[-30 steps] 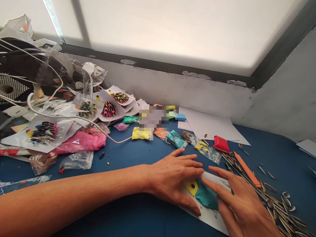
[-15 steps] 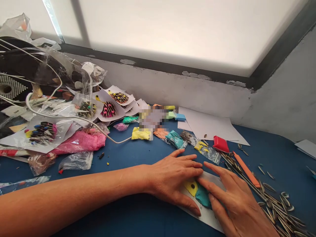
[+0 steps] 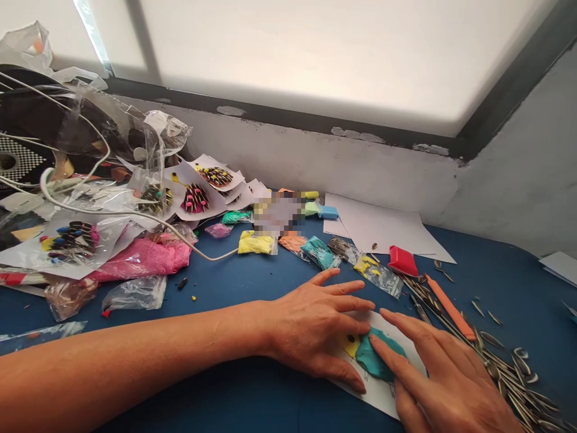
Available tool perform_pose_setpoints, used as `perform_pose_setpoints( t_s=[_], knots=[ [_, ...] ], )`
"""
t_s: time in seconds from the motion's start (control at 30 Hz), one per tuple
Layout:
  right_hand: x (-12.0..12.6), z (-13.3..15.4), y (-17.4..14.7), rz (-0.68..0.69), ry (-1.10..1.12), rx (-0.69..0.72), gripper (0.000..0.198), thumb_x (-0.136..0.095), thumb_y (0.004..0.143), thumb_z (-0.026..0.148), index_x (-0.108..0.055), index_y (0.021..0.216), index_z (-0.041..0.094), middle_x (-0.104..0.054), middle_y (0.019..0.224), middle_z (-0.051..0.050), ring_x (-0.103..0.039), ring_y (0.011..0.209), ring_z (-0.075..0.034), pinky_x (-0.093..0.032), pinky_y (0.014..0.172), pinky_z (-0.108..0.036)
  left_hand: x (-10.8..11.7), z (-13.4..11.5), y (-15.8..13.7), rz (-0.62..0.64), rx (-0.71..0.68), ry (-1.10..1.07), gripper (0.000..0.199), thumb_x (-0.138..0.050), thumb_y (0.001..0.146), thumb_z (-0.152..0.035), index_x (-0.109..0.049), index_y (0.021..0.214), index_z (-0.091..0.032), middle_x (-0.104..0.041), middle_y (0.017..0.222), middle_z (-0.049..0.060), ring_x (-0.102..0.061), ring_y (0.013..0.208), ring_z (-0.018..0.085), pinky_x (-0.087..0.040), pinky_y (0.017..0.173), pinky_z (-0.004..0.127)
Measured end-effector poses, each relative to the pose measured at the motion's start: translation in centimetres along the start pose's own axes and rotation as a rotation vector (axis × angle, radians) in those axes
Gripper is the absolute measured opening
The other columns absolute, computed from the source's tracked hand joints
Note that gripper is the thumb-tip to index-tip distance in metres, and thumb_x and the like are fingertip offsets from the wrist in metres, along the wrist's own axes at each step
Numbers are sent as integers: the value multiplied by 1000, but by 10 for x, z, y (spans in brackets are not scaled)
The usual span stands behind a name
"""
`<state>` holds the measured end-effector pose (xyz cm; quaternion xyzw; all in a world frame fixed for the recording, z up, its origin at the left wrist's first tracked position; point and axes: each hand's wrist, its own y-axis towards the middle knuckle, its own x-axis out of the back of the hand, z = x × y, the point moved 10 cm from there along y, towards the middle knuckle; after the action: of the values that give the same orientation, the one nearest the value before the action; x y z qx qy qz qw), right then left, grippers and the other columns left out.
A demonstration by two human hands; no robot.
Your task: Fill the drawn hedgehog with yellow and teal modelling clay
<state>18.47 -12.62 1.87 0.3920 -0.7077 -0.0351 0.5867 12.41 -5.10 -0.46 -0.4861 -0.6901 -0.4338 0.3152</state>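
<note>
A sheet of white paper [image 3: 376, 400] lies on the blue table under both hands. On it are a flattened patch of teal modelling clay [image 3: 381, 356] and, joined at its left, a yellow clay piece [image 3: 350, 346] with a dark dot. Small pen marks show along the lower edge of the clay. My left hand [image 3: 322, 328] lies flat with fingers spread over the paper's left part, partly covering the yellow piece. My right hand [image 3: 444, 367] has its fingers stretched out, and one fingertip touches the teal clay.
Sunflower seeds [image 3: 518, 376] and an orange stick [image 3: 451, 307] lie at the right, near a red clay block [image 3: 402, 261]. Bagged clay, such as a yellow pack [image 3: 256, 243], stands behind the hands. Seed-decorated papers [image 3: 196, 201], a pink cloth [image 3: 144, 258] and a white cable [image 3: 135, 211] fill the left.
My right hand has shifted slightly right and down, uncovering more of the teal clay. My left hand stays on the paper and now covers more of the yellow piece.
</note>
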Motion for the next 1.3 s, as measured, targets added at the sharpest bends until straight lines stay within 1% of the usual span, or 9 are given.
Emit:
perform_pose_setpoints(
  t_s=[0.17, 0.27, 0.33, 0.47, 0.7, 0.87, 0.97, 1.17, 1.3],
  knots=[
    [8, 2, 11, 15, -34, 37, 32, -49, 82, 17, -73, 102, 19, -66, 120, -13, -63, 106, -25, -51, 83, -39, 0, 0, 0, 19, 11, -5, 60, -65, 81, -56, -59, 127, -17, -48, 147, 10, -24, 147, 29, 0, 121, 51],
    [12, -10, 11, -4, -40, -37, 32, -48, 84, 18, -73, 103, 18, -67, 117, -12, -64, 105, -24, -53, 81, -37, -1, 1, 0, 10, 18, -14, 64, -68, 79, -56, -59, 127, -15, -47, 147, 13, -25, 146, 30, -2, 121, 52],
    [9, -15, 7, 3, -67, -72, 32, -47, 85, 18, -73, 103, 18, -67, 116, -12, -65, 104, -24, -54, 80, -38, -1, 2, -1, 2, 18, -22, 65, -68, 78, -57, -59, 127, -14, -47, 147, 14, -26, 146, 30, -3, 121, 53],
    [0, -17, 2, 24, -71, -83, 35, -45, 85, 17, -73, 105, 20, -68, 116, -11, -67, 102, -23, -57, 78, -38, -1, 3, -1, -9, 23, -40, 68, -69, 78, -56, -57, 129, -14, -47, 146, 14, -26, 146, 30, -4, 121, 54],
    [0, -14, 5, 20, -38, -42, 34, -46, 83, 16, -73, 104, 20, -67, 116, -13, -66, 101, -25, -58, 76, -41, -2, 5, 1, 13, 43, -47, 62, -68, 79, -56, -60, 125, -15, -49, 145, 13, -28, 146, 30, -4, 121, 54],
    [0, -23, 0, 31, -15, -99, 37, -45, 84, 13, -70, 110, 22, -63, 119, -13, -60, 110, -28, -57, 75, -43, -3, 7, 0, 19, 53, -68, 70, -67, 79, -57, -53, 133, -16, -48, 146, 12, -26, 146, 30, -3, 121, 54],
    [-3, -23, -5, 47, 53, -87, 38, -45, 83, 12, -68, 111, 24, -58, 126, -12, -56, 114, -28, -55, 79, -45, -4, 8, 0, 22, 58, -73, 75, -67, 79, -58, -47, 139, -18, -46, 148, 11, -25, 146, 30, -3, 120, 55],
    [-11, -24, -8, 71, 96, -102, 40, -46, 82, 11, -69, 111, 25, -57, 126, -13, -55, 117, -31, -52, 84, -51, -7, 7, 0, 56, 67, -55, 68, -63, 81, -60, -53, 134, -19, -42, 151, 12, -25, 146, 30, -4, 119, 57],
    [-13, -33, -10, 98, 98, -179, 38, -44, 85, 13, -69, 111, 27, -59, 127, -10, -56, 119, -29, -55, 83, -48, -7, 8, 1, 51, 71, -60, 68, -64, 80, -61, -54, 133, -18, -43, 150, 12, -25, 146, 30, -5, 120, 57]
  ],
)
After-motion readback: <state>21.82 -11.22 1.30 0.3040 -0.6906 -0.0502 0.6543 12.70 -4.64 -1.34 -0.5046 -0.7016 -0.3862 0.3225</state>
